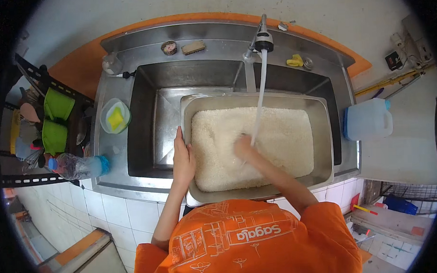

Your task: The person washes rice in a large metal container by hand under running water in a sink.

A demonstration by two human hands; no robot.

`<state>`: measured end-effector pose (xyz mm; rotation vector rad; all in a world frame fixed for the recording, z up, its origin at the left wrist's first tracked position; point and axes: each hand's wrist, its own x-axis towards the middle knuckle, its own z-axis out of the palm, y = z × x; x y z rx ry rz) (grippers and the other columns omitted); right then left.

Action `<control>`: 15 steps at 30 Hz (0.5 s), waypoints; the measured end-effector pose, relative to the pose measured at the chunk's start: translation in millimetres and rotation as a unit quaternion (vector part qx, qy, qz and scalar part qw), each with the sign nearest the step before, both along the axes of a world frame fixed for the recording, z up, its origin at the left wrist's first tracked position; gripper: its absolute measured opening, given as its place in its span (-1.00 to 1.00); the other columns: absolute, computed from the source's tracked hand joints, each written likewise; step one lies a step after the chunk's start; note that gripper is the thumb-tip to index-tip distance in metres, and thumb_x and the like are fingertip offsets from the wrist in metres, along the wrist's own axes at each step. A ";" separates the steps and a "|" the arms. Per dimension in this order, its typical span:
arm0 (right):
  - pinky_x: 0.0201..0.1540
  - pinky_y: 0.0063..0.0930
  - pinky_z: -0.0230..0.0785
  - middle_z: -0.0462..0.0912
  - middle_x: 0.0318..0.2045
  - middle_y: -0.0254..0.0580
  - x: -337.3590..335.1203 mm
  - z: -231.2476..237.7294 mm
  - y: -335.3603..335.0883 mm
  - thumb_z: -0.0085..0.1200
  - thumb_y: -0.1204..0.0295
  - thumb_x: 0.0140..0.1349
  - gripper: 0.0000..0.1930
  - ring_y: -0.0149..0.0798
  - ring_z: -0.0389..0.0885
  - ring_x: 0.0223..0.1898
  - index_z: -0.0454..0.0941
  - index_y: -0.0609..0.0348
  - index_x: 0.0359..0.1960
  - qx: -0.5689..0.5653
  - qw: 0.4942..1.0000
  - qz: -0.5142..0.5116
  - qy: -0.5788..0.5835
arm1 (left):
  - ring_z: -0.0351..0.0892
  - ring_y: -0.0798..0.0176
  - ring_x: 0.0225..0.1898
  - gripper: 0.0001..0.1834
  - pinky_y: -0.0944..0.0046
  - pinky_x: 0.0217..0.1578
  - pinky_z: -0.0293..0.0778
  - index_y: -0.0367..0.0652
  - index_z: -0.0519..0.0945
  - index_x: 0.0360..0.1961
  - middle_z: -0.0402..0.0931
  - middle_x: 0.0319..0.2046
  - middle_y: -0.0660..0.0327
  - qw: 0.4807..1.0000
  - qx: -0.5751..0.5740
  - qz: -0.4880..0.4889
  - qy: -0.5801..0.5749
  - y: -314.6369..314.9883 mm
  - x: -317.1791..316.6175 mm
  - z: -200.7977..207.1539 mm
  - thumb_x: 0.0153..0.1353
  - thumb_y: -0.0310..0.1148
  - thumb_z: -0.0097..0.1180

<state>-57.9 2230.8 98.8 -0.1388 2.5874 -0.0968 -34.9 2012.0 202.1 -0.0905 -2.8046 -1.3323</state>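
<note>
In the head view, the left hand (pixel 183 162) was at the near left of a deep rectangular metal pan (pixel 323 142), clasped on its side wall, with the fingers along the outside and the thumb at the rim. The right hand (pixel 243 146) reached into the white rice (pixel 288 148) that covered the pan's floor; it was blurred and its fingertips were hidden, so whether its fingers were together or apart could not be told.

The pan lay across the double sink (pixel 172 109), covering part of the left basin and much of the right one. From the tap (pixel 264 42) at the back, a stream of water (pixel 262 87) ran down into the pan, just beside the right wrist.

On the steel table (pixel 220 49) around the sink, a brown scrubbing block (pixel 193 47) and a small round dish (pixel 168 47) stood behind the left basin, and a yellow object (pixel 295 61) lay behind the right one. At the left, a bowl (pixel 103 115) held a yellow sponge (pixel 115 118), with a clear plastic bottle (pixel 82 166) nearer the person. A translucent jug (pixel 367 120) of bluish liquid stood to the right. The person wore an orange shirt (pixel 261 255).
</note>
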 end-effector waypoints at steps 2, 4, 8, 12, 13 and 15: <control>-0.09 -0.14 0.31 0.44 -0.18 -0.01 27.9 26.0 -23.2 -0.06 0.23 0.14 -0.64 -0.04 0.42 -0.15 0.45 0.13 -0.08 0.038 0.994 0.070 0.080 | 0.13 -0.18 0.22 -0.44 0.08 0.19 0.12 -0.35 -0.06 0.27 0.04 0.22 -0.19 1.000 0.009 -0.007 -0.004 2.7 -2.0 5.5 0.26 -0.51 -0.29; 0.11 0.08 0.16 0.35 0.03 0.13 59.1 25.2 -19.4 0.00 0.13 0.07 -0.43 0.05 0.28 0.10 0.32 0.06 0.14 -0.061 0.974 0.113 0.188 | 0.14 -0.19 0.21 -0.44 0.07 0.18 0.14 -0.34 -0.07 0.28 0.04 0.22 -0.18 1.000 0.019 -0.017 -0.010 7.5 -3.6 9.3 0.26 -0.51 -0.29; 0.11 0.14 0.12 0.24 0.14 0.15 50.1 79.2 33.2 -0.01 0.24 0.06 -0.52 0.12 0.25 0.13 0.38 -0.04 0.09 -0.159 0.937 0.250 0.186 | 0.26 -0.22 0.12 -0.43 0.03 0.08 0.26 -0.31 -0.08 0.28 0.09 0.18 -0.19 0.999 -0.002 -0.014 -0.041 7.8 -2.3 17.8 0.26 -0.51 -0.28; 0.14 0.20 0.07 0.16 0.20 0.20 22.7 68.4 33.0 0.08 0.27 -0.03 -0.34 0.16 0.20 0.18 0.24 -0.04 0.21 -0.004 0.995 0.088 0.040 | 0.34 -0.22 0.03 -0.41 0.01 -0.01 0.33 -0.29 -0.08 0.28 0.17 0.11 -0.20 1.000 -0.013 -0.007 -0.018 4.0 -0.2 11.2 0.24 -0.52 -0.26; 0.13 0.15 0.11 0.14 0.20 0.22 20.1 47.9 31.0 0.13 0.28 -0.07 -0.29 0.17 0.20 0.18 0.23 0.04 0.21 0.014 0.997 0.036 0.064 | 0.34 -0.22 0.03 -0.41 0.01 -0.01 0.33 -0.29 -0.08 0.28 0.17 0.11 -0.20 1.000 -0.010 -0.004 -0.018 3.4 -0.1 7.7 0.24 -0.52 -0.26; 0.11 0.03 0.18 0.22 0.15 0.23 -3.8 18.5 33.5 0.16 0.29 -0.09 -0.28 0.14 0.26 0.14 0.23 0.15 0.19 -0.076 0.992 -0.095 0.013 | 0.35 -0.23 0.02 -0.40 0.01 -0.03 0.35 -0.27 -0.07 0.29 0.19 0.08 -0.21 1.000 -0.008 -0.011 -0.001 5.4 -1.9 5.2 0.23 -0.52 -0.24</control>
